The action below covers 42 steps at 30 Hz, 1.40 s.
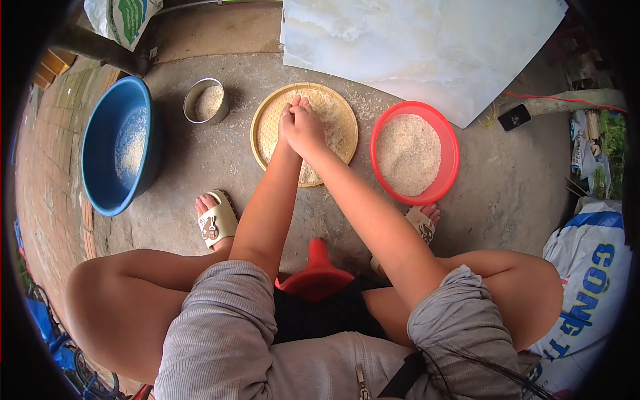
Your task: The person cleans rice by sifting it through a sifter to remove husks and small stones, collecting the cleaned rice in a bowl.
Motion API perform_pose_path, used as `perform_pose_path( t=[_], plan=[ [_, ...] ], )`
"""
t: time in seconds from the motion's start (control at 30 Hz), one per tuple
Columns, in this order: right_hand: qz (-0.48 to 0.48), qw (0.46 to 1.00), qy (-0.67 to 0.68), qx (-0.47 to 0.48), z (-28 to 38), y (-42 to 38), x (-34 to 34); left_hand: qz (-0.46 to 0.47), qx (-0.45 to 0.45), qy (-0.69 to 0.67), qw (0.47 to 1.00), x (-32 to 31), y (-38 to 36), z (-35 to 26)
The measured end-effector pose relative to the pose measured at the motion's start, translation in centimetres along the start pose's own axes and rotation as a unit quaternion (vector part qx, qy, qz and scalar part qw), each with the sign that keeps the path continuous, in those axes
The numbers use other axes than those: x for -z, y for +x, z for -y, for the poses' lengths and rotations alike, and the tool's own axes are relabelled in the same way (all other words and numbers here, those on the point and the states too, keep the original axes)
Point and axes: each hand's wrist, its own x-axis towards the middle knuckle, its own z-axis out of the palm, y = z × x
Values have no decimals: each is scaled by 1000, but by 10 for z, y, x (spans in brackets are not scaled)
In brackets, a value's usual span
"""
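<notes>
My left hand (286, 127) and my right hand (307, 128) are pressed together above a round woven tray (264, 113), fingers closed toward its far side. Whatever lies between the palms is hidden. Pale grains (333, 123) are spread over the tray under and beside my hands. To the right of the tray sits a red basin (451, 147) holding a heap of similar grain. A metal bowl (194, 115) with some grain stands to the left, and farther left a blue basin (100, 147) has grain on its inner side.
A large marbled sheet (413, 47) lies at the back right, a black phone (514, 117) beside it. A red stool (317, 277) is between my legs. Sandaled feet flank the work area. A printed white sack (590, 267) stands at the right; loose grains dot the concrete floor (173, 167).
</notes>
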Motion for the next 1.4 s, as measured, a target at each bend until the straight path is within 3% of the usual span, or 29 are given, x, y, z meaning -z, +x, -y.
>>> perform_pose_path(
  t=[0.13,0.2,0.23,0.27,0.33,0.53,0.6,0.67,0.7,0.73,0.77,0.87,0.9,0.93,0.97,1.03,1.07,1.1,1.13,1.2,1.3,1.4],
  plan=[
    [14,989,145,-26,6,3,7,-107,-49,92,989,4,10,-19],
    [-74,961,263,-38,6,6,7,-199,-59,89,974,-16,12,-38],
    [-113,957,264,-45,-1,9,0,-187,-61,7,980,-21,13,-49],
    [-111,957,264,-45,-10,10,-5,-188,-62,6,980,-26,12,-58],
    [-128,934,293,-162,-27,10,-11,-230,-158,28,960,-58,2,-81],
    [-148,941,208,-224,-81,-7,-13,-228,-392,111,884,-81,-6,-187],
    [-164,965,91,-185,-96,-13,-12,-236,-387,209,867,-78,-6,-211],
    [-157,968,66,-182,-100,-19,-6,-228,-352,278,864,-56,2,-228],
    [-156,976,49,-141,-99,-22,-2,-314,-273,521,746,-53,1,-231],
    [-155,982,32,-101,-98,-22,2,-373,-170,718,562,-51,2,-232],
    [-155,982,32,-101,-97,-21,4,-373,-170,718,562,-47,3,-229],
    [-142,985,23,-91,-98,-23,5,-431,-405,763,262,-46,-9,-194],
    [-146,985,27,-93,-98,-22,4,-383,-457,756,271,-53,-13,-181],
    [-151,984,30,-95,-99,-21,3,-345,-448,770,297,-70,-19,-159],
    [-151,984,31,-94,-99,-21,1,-258,-437,781,364,-67,-15,-144],
    [-164,978,45,-125,-101,-20,-1,-109,-320,812,476,-66,-7,-105],
    [-165,977,45,-124,-102,-19,-1,-43,-261,832,487,-70,-9,-87],
    [-163,975,55,-139,-102,-19,-1,23,-279,831,480,-56,-5,-73],
    [-161,973,64,-153,-102,-19,0,37,-241,863,442,-50,-5,-63],
    [-161,973,58,-157,-102,-20,2,46,-281,879,384,-35,-12,-50],
    [-168,972,60,-155,-107,-22,4,33,-358,865,350,-23,-20,-41],
    [-181,968,72,-156,-110,-22,4,55,-317,877,357,-26,-36,-28]
  ],
)
